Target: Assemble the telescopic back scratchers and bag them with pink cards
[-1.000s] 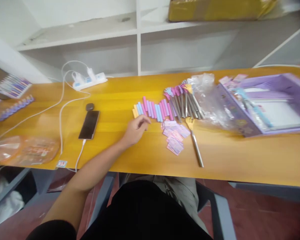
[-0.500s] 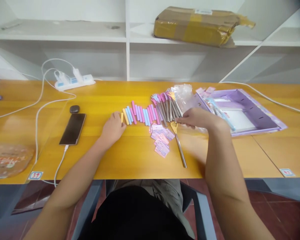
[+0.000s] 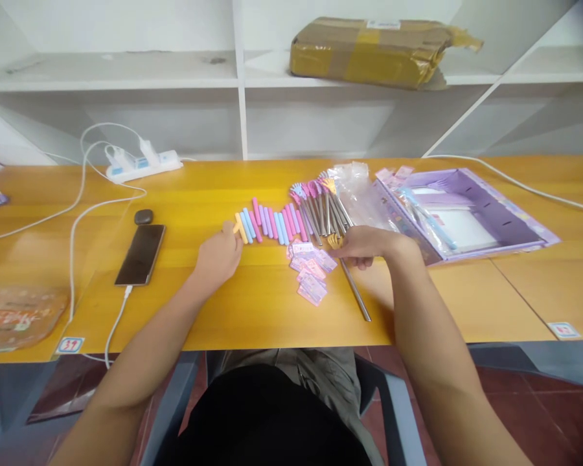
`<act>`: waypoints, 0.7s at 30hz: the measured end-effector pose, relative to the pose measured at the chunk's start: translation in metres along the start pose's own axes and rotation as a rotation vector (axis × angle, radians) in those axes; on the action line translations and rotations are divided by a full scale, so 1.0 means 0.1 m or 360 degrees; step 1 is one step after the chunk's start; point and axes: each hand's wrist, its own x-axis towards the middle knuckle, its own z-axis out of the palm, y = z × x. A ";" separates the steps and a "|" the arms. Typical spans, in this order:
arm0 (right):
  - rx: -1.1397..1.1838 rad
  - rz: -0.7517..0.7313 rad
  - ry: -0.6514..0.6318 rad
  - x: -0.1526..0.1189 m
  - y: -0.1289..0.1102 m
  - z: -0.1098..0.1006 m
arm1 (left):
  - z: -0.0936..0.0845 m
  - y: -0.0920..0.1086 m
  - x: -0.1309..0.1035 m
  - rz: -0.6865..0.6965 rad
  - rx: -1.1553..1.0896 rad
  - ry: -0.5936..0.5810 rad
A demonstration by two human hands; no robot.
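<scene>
A row of pink, blue, purple and yellow sticks (image 3: 274, 224) lies across the middle of the table. At its left end my left hand (image 3: 219, 256) has its fingers closed on a small yellow stick (image 3: 236, 228). Metal rods with coloured hand-shaped ends (image 3: 324, 210) are bunched to the right of the row. My right hand (image 3: 366, 246) pinches the yellow hand-shaped end of a separate metal rod (image 3: 355, 289), which slants toward the table's front edge. Small printed cards (image 3: 312, 275) lie in a loose pile between my hands.
A purple box (image 3: 505, 243) holding packets stands at the right, with clear plastic bags (image 3: 357, 188) beside it. At the left are a phone (image 3: 140, 254), a black earbud case (image 3: 144, 217), a power strip (image 3: 148, 166) and white cables. A taped carton (image 3: 369, 55) rests on the shelf.
My right hand has come down onto the yellow end of the separate rod, whose lower end has shifted slightly right. The small yellow stick at my left fingertips is now tilted.
</scene>
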 end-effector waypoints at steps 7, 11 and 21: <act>0.0335 -0.0273 -0.0057 -0.06 0.24 -0.10 | 0.15 0.14 -0.12 0.0466 -0.0404 -0.0069; 0.1082 -0.0605 0.0145 -0.06 0.36 -0.13 | 0.20 0.15 -0.17 0.0620 -0.0664 -0.0081; 0.2103 -0.1159 0.0878 0.35 -0.17 0.12 | 0.18 0.14 -0.19 0.0636 -0.0824 -0.0082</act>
